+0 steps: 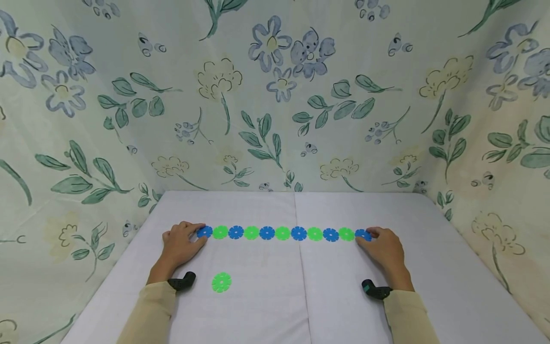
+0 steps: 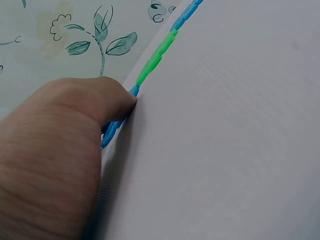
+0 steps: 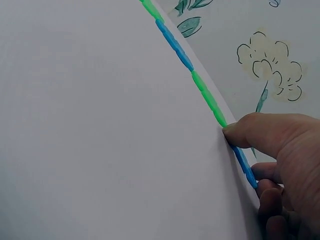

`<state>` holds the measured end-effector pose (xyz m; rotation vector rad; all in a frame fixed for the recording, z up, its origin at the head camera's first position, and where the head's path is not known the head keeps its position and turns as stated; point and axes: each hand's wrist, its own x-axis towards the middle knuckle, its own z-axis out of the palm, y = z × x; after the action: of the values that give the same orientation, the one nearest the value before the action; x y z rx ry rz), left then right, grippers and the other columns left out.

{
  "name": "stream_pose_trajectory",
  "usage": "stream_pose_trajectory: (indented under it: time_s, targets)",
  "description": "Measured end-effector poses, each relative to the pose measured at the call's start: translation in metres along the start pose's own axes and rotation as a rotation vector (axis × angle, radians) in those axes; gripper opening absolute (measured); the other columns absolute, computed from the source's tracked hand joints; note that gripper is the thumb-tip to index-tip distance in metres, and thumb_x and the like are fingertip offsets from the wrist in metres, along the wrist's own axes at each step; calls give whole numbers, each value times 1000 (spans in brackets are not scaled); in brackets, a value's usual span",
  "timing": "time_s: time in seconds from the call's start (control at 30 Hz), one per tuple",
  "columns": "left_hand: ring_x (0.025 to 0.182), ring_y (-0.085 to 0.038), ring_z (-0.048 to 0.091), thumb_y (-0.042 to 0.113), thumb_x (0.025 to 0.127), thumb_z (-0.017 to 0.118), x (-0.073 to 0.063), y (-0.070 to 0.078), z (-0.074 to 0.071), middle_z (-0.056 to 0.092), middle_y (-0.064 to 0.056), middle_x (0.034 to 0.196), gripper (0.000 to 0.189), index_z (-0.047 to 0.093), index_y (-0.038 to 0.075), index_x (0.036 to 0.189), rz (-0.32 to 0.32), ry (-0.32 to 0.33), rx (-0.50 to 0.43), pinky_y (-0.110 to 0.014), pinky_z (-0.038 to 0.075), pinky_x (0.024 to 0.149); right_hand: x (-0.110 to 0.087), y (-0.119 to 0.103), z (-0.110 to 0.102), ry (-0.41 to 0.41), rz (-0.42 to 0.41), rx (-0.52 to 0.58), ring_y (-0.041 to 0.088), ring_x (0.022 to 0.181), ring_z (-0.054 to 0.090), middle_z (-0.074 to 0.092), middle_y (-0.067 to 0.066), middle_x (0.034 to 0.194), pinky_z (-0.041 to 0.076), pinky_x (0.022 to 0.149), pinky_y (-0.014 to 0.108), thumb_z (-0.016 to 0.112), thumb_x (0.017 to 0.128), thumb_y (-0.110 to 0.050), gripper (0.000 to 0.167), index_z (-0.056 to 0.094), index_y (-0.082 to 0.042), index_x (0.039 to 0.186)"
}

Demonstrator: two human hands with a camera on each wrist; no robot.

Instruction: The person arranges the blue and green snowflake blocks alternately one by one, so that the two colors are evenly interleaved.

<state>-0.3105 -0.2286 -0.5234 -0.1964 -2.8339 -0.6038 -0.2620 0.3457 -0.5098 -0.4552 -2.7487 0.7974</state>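
A straight row of notched plastic discs, blue and green in turn, lies flat across the white table. At its left end, my left hand point(image 1: 179, 241) holds a blue disc point(image 1: 205, 231) between thumb and forefinger. The blue disc point(image 1: 363, 234) at the right end is held the same way by my right hand point(image 1: 386, 248). Green discs point(image 1: 220, 232) stand beside both end pieces; the right wrist view shows one green disc point(image 3: 208, 97) close to the thumb. Fingers partly cover both end discs. Nearer to me, apart from the row, lies a single green disc point(image 1: 221, 282).
White cloth point(image 1: 258, 306) with a crease right of its middle covers the table. Behind and on both sides hangs a flower-patterned curtain point(image 1: 266, 110). A black wrist device point(image 1: 182, 282) sits on the left forearm, another black device point(image 1: 375, 289) on the right.
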Motion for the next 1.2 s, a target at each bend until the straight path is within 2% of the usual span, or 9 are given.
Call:
stream_pose_trajectory:
  time_s: [0.67, 0.93, 1.07, 1.2]
  targets:
    - [117, -37, 50, 44, 91, 66, 2, -6, 4, 60, -13, 123, 48, 63, 24, 135, 1, 10, 6, -61, 26, 95, 0, 0, -1, -33, -2, -38, 47, 121, 54, 58, 28, 132, 46, 96, 59, 73, 86, -42, 64, 60, 0, 133]
    - [117, -38, 50, 44, 91, 66, 5, -3, 1, 60, -14, 123, 48, 64, 24, 135, 17, 5, -9, -62, 25, 96, 0, 1, -1, -42, 1, -42, 52, 128, 46, 47, 32, 140, 41, 102, 63, 74, 85, -40, 72, 53, 0, 141]
    - [117, -38, 50, 44, 91, 66, 3, -2, 1, 60, -14, 122, 48, 64, 23, 135, 12, 3, -8, -62, 25, 95, -2, -1, -2, -29, 9, -51, 54, 128, 45, 42, 34, 142, 41, 102, 65, 75, 84, -39, 74, 51, -2, 144]
    - [116, -38, 50, 44, 91, 66, 3, -3, 0, 60, -15, 121, 48, 64, 22, 134, 5, 4, -7, -62, 25, 94, -5, -9, -4, 12, 0, -36, 53, 125, 48, 44, 31, 141, 43, 99, 64, 73, 88, -40, 70, 51, -4, 144]
